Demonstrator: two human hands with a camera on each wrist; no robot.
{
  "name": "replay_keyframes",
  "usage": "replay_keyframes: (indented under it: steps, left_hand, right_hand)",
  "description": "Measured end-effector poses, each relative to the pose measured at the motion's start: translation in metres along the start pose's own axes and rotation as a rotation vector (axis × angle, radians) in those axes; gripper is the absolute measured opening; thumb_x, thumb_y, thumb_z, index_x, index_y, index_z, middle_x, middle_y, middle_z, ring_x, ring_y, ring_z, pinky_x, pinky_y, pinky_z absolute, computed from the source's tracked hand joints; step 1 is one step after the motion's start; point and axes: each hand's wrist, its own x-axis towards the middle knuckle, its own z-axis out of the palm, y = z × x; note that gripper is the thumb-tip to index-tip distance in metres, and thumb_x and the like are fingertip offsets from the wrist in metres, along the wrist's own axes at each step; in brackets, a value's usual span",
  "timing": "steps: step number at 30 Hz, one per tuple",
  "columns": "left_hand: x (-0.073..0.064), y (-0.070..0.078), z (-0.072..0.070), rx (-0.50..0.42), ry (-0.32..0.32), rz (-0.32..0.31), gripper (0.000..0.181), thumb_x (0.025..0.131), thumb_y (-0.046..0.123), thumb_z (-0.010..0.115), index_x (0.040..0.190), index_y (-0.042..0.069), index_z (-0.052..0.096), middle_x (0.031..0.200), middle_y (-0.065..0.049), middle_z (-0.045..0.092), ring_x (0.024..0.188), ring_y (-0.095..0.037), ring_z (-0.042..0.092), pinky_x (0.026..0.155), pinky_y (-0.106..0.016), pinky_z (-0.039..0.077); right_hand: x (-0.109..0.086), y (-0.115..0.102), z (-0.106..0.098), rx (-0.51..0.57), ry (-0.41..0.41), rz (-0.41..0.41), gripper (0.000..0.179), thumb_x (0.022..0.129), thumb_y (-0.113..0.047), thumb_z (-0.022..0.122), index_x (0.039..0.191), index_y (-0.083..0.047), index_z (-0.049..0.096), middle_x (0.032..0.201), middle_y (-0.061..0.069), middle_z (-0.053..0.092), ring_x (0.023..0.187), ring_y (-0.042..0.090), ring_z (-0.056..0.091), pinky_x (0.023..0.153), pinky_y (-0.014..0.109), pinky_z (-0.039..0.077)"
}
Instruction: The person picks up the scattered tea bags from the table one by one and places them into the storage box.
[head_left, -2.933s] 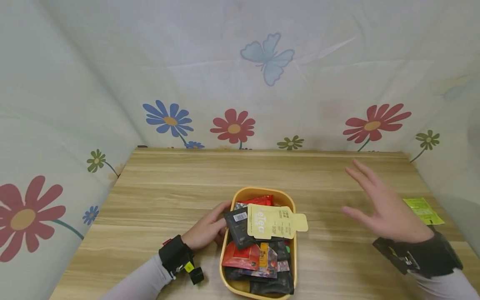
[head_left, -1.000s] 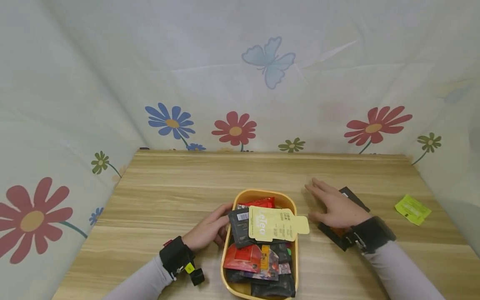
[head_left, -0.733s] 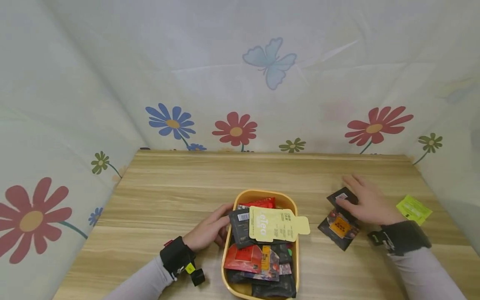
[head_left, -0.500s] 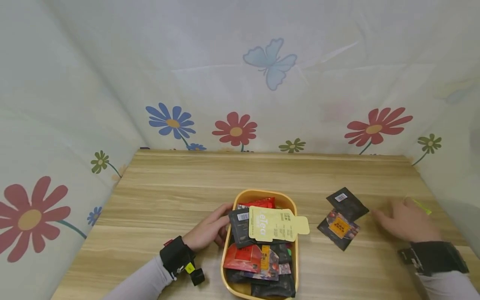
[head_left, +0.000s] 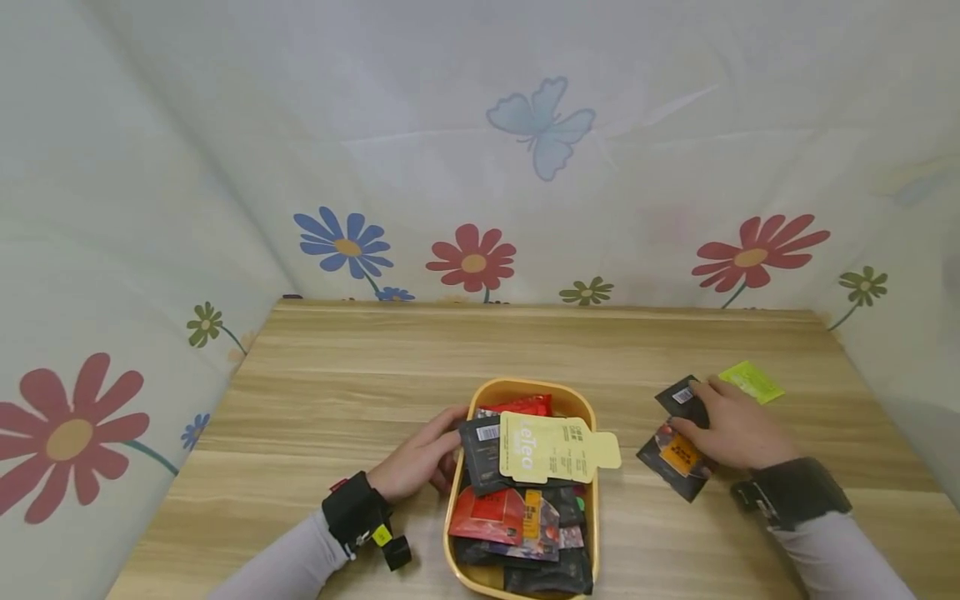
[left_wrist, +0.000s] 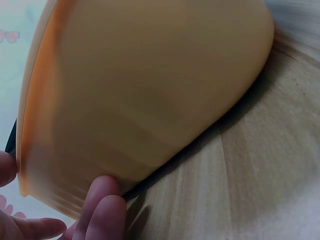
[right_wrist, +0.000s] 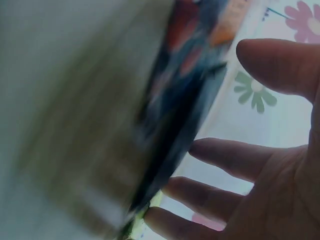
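Observation:
My left hand (head_left: 416,457) holds the left side of a yellow storage bin (head_left: 450,533). In the left wrist view, fingertips (left_wrist: 103,200) rest low on its outer wall (left_wrist: 150,80) and the thumb is at the rim. Tea sachets fill the bin, with a pale yellow LeTea packet (head_left: 543,447) on top. My right hand (head_left: 742,429) lies over a black sachet (head_left: 684,398) and a fruit-print sachet (head_left: 678,454) with an orange label. In the right wrist view its fingers are spread, fingertips at the sachets' edge. A lime-green sachet (head_left: 752,381) lies just beyond this hand.
The wooden table (head_left: 375,358) ends at a white flowered cloth (head_left: 600,208) at the back and both sides. Inside the bin lie red sachets (head_left: 487,512) and black ones (head_left: 551,579). The pale yellow packet's tab sticks out over the right rim.
My right hand uncovered the two sachets, went right to the lime-green sachet, and came back left. The lime-green sachet now lies left and farther back, beside the others. My left hand stayed put.

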Motion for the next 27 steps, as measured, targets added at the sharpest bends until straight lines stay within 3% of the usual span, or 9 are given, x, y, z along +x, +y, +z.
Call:
replay_keyframes:
  steps: [6,9,15,20,23,27]
  left_hand:
    - [0.000,0.002,0.000,0.006,0.006,-0.003,0.054,0.105,0.031,0.039,0.157,0.018,0.032,0.114,-0.014,0.061,0.065,-0.019,0.060,0.055,-0.045,0.057]
    - [-0.001,0.003,0.000,0.008,0.002,-0.002,0.054,0.105,0.030,0.039,0.157,0.018,0.032,0.116,-0.014,0.060,0.065,-0.020,0.061,0.055,-0.045,0.057]
    - [-0.001,0.003,-0.001,0.005,-0.001,0.004,0.055,0.105,0.034,0.039,0.157,0.019,0.031,0.119,-0.014,0.059,0.066,-0.021,0.060,0.055,-0.046,0.057]
    - [-0.002,0.001,-0.002,0.001,-0.001,0.005,0.054,0.105,0.033,0.038,0.157,0.020,0.032,0.118,-0.014,0.060,0.066,-0.021,0.061,0.056,-0.047,0.057]
    - [-0.001,-0.001,-0.001,0.000,-0.002,0.006,0.053,0.105,0.032,0.038,0.157,0.020,0.032,0.117,-0.014,0.060,0.066,-0.022,0.061,0.055,-0.047,0.057]
    - [0.002,-0.003,-0.001,-0.009,-0.005,0.005,0.052,0.105,0.034,0.039,0.155,0.021,0.034,0.113,-0.013,0.060,0.066,-0.021,0.060,0.055,-0.047,0.057]
  right_hand:
    - [0.026,-0.013,0.004,0.039,0.097,-0.025,0.079,0.081,-0.049,0.071,0.134,0.007,0.054,0.130,0.036,0.049,0.101,0.044,0.054,0.084,0.059,0.051]
    - [0.031,-0.021,0.002,0.048,0.085,-0.040,0.075,0.081,-0.045,0.071,0.134,0.006,0.055,0.131,0.036,0.049,0.101,0.042,0.054,0.086,0.059,0.050]
    - [0.029,-0.039,-0.002,0.058,0.055,-0.165,0.067,0.084,-0.039,0.071,0.135,0.003,0.057,0.127,0.028,0.057,0.098,0.033,0.060,0.084,0.053,0.053]
    - [0.031,-0.039,-0.003,0.078,0.170,-0.208,0.065,0.084,-0.031,0.072,0.138,0.003,0.055,0.132,0.029,0.055,0.114,0.044,0.056,0.094,0.062,0.047]
    - [0.037,-0.030,-0.005,0.080,0.221,-0.186,0.073,0.082,-0.032,0.074,0.141,0.004,0.051,0.138,0.034,0.047,0.121,0.052,0.048,0.098,0.067,0.040]
    - [0.041,-0.020,-0.008,0.068,0.132,-0.128,0.086,0.081,-0.040,0.074,0.146,0.006,0.043,0.147,0.038,0.035,0.127,0.056,0.039,0.102,0.069,0.036]
